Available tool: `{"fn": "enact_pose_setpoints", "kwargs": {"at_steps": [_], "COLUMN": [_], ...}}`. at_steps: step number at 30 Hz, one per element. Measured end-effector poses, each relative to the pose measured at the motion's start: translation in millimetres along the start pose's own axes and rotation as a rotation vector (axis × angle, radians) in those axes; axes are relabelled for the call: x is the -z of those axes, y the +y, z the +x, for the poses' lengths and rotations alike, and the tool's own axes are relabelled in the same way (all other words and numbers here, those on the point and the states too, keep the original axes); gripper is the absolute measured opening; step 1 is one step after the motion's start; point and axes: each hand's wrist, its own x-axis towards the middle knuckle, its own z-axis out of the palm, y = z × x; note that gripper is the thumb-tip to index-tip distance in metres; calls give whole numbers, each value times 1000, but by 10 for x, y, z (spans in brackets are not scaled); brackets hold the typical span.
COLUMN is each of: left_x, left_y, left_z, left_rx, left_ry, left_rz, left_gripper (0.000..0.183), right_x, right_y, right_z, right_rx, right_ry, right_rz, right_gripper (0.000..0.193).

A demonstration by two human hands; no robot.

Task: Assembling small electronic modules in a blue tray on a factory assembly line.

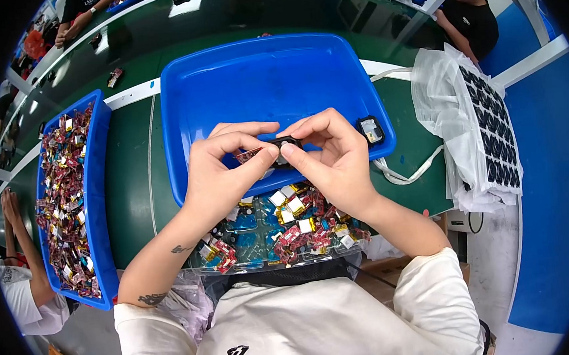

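Over the blue tray (256, 54), my left hand (221, 163) and my right hand (338, 164) meet on a small black plastic housing (289, 154). Both pinch it between thumb and fingers, thumbs on its upper face. A small red circuit board (248, 155) sticks out by the left fingers; how it joins the housing is partly hidden. Another black housing (370, 132), with a silvery-white piece inside, lies at the tray's right edge. Just below my hands, a clear compartmented tray (246, 221) holds red circuit boards with white-and-yellow battery packs (293, 206).
A long blue bin (103, 183) full of red boards stands at the left. On the right, a stack of trays with black parts (492, 130) sits beside white plastic sheeting (432, 94). The green conveyor (220, 17) runs behind; other people work around it.
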Motion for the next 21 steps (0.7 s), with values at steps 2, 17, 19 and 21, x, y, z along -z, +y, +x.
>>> {"fn": "enact_pose_setpoints", "kwargs": {"at_steps": [2, 17, 19, 21], "left_x": [-17, -27, -21, -20], "left_y": [12, 88, 88, 97], "left_z": [-8, -28, -28, -30], "left_rx": [-44, -124, -114, -88], "left_ry": [9, 45, 31, 15], "left_rz": [61, 70, 52, 45], "left_gripper": [12, 11, 9, 9], "right_x": [5, 162, 177, 174], "right_y": [30, -134, -98, -78], "right_z": [7, 87, 56, 32], "right_rx": [31, -236, -230, -217], "right_ry": [16, 42, 25, 6], "right_rz": [24, 117, 70, 9], "right_gripper": [15, 23, 23, 23]}}
